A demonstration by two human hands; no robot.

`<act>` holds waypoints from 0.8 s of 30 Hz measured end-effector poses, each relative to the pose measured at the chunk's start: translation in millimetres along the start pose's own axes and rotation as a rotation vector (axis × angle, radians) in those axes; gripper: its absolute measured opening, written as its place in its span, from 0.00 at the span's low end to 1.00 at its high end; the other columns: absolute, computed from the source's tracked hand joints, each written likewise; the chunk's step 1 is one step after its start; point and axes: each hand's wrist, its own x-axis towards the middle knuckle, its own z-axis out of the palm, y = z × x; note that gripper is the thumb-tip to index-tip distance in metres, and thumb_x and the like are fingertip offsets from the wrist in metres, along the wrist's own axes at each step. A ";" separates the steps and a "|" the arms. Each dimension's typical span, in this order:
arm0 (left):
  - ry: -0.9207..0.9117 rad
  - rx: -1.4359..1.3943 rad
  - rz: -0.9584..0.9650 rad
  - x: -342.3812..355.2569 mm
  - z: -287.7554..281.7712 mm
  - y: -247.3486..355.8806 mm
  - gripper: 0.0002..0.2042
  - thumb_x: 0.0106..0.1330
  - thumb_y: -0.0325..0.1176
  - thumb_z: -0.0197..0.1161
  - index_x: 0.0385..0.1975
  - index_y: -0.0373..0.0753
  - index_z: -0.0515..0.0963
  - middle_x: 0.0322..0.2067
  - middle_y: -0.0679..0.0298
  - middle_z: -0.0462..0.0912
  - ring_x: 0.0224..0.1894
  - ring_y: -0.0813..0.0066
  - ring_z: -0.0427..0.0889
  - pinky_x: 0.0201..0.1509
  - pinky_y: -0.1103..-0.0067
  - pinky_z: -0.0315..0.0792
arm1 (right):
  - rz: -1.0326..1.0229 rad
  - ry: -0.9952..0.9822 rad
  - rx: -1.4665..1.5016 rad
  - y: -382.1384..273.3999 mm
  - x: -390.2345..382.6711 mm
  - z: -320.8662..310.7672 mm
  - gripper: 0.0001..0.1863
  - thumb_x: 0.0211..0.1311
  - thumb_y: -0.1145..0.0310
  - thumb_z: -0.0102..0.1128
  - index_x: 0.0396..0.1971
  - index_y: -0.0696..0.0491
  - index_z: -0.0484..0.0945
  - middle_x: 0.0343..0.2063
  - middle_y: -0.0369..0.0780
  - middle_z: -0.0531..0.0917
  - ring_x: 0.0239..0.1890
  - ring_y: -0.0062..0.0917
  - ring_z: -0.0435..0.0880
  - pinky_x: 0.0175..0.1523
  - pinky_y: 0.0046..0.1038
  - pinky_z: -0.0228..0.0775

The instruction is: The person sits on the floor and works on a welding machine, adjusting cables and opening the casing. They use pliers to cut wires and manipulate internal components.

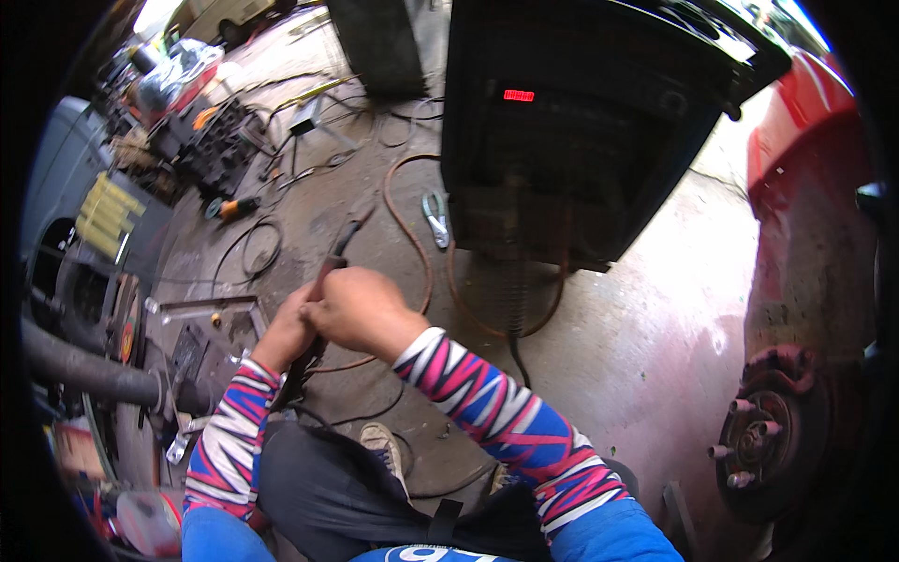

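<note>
Both my hands are close together in front of my knees, closed around what looks like a welding torch (328, 270) with a dark reddish handle. Its black neck and thin tip point up and away over the floor. My left hand (292, 328) wraps the handle from the left side. My right hand (363, 307) lies over it from the right, hiding part of the grip and my left fingers. A pair of pliers (435, 222) lies on the concrete beyond my right hand, beside a brown hose (398, 192).
A black machine (581, 140) with a lit red display stands ahead, a spring-sleeved cable (513, 309) at its front. At right are a red car fender (805, 131) and a bare wheel hub (749, 440). An orange-black power tool (232, 208), cables and a metal frame (211, 304) lie left.
</note>
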 end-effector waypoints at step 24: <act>-0.091 0.440 0.193 0.0 53.9 115.9 0.19 0.59 0.29 0.60 0.50 0.30 0.73 0.28 0.37 0.82 0.35 0.34 0.82 0.39 0.53 0.75 | 0.160 0.568 0.539 21.1 -86.2 -13.1 0.15 0.71 0.61 0.62 0.35 0.61 0.82 0.29 0.55 0.81 0.30 0.45 0.84 0.34 0.38 0.71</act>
